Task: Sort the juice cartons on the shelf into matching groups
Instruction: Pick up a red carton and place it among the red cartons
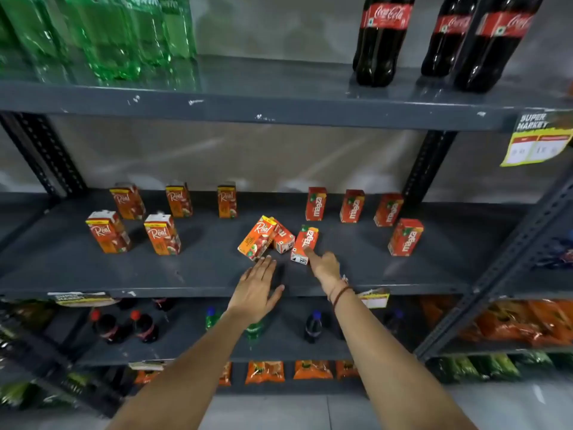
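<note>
On the grey middle shelf (186,274), several upright Real cartons (108,232) stand at the left and several upright Maaza cartons (405,237) at the right. Three cartons lie flat in the middle: a Real carton (257,236), a second red carton (283,238) partly under it, and a Maaza carton (305,246). My left hand (257,288) hovers flat with fingers spread, just in front of the lying Real carton. My right hand (325,268) touches the lying Maaza carton's near end with its index finger, other fingers curled, holding nothing.
Green soda bottles (108,35) and cola bottles (381,41) stand on the shelf above. Small bottles (142,327) and orange snack packs (265,372) fill the shelves below. A yellow price tag (538,141) hangs at upper right. Dark steel uprights (428,162) frame the shelf.
</note>
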